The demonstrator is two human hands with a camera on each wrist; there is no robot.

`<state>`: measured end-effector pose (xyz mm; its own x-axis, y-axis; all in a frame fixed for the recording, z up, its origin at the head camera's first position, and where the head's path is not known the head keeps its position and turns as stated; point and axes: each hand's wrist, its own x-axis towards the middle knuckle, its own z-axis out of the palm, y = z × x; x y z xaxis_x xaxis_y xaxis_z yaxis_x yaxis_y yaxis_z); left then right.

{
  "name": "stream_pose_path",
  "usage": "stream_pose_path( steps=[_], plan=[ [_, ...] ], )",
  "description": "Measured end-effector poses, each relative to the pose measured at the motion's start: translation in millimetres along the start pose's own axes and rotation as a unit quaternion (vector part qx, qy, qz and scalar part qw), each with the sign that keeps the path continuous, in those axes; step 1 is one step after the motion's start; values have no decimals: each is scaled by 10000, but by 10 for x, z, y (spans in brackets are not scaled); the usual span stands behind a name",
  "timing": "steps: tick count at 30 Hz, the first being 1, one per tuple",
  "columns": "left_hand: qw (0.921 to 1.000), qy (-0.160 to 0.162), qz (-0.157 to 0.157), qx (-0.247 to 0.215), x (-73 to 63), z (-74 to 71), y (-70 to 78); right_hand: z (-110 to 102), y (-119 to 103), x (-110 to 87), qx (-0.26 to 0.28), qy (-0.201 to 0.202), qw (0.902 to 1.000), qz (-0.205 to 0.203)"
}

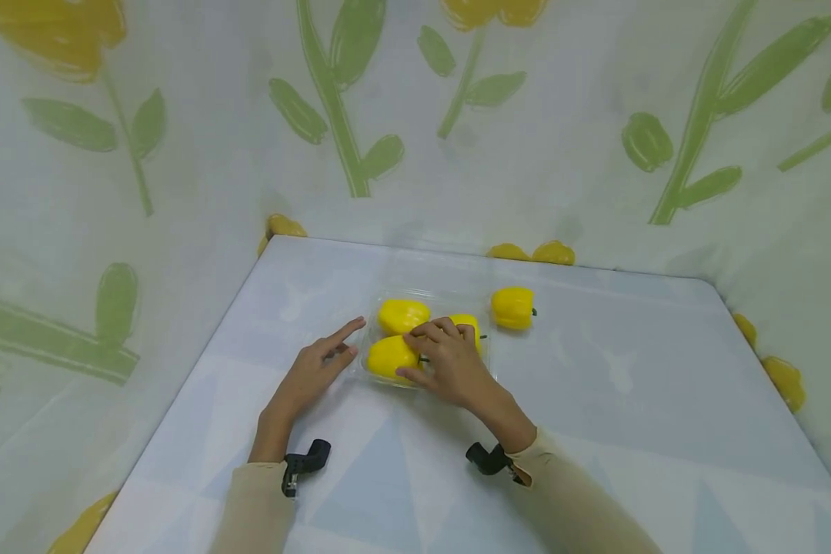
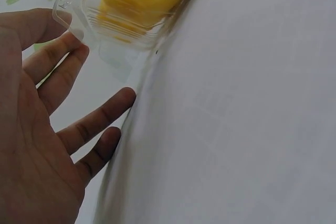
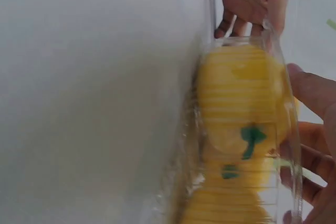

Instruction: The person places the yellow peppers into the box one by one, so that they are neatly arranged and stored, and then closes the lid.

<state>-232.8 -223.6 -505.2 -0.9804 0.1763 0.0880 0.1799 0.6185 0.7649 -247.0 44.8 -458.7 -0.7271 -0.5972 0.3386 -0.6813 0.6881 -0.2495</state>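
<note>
A clear plastic clamshell box [image 1: 367,377] stands on the table with its transparent lid [image 1: 436,271] raised at the back. Inside are three yellow bell peppers: a back left one [image 1: 403,314], a right one [image 1: 465,323] partly covered by fingers, and a front left one [image 1: 390,356]. Reaching in from above, my right hand [image 1: 460,365] grips the front left pepper at its stem end, thumb on the near side. My left hand [image 1: 313,373] is at the box's left end, fingers spread and mostly straight. In the left wrist view its thumb and fingertips overlap the box rim [image 2: 62,9].
Another yellow bell pepper [image 1: 512,308] lies on the table just right of the box. The pale patterned table [image 1: 595,415] meets flower-print cloth walls [image 1: 526,169] at the back and sides.
</note>
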Motion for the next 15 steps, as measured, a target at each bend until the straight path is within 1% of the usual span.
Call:
stream_pose_path(
  steps=[2,7,12,15],
  plan=[
    [10000,7,-23,36,1,0,-13,13,6,-5,54,-7,10000,39],
    [10000,33,-50,60,-7,11,-19,61,15,-35,173,119,9998,69],
    [10000,56,-66,46,-2,9,0,30,28,-36,328,11,9993,186],
    [10000,42,-25,68,12,1,12,-6,50,-52,523,49,9982,293]
  ],
)
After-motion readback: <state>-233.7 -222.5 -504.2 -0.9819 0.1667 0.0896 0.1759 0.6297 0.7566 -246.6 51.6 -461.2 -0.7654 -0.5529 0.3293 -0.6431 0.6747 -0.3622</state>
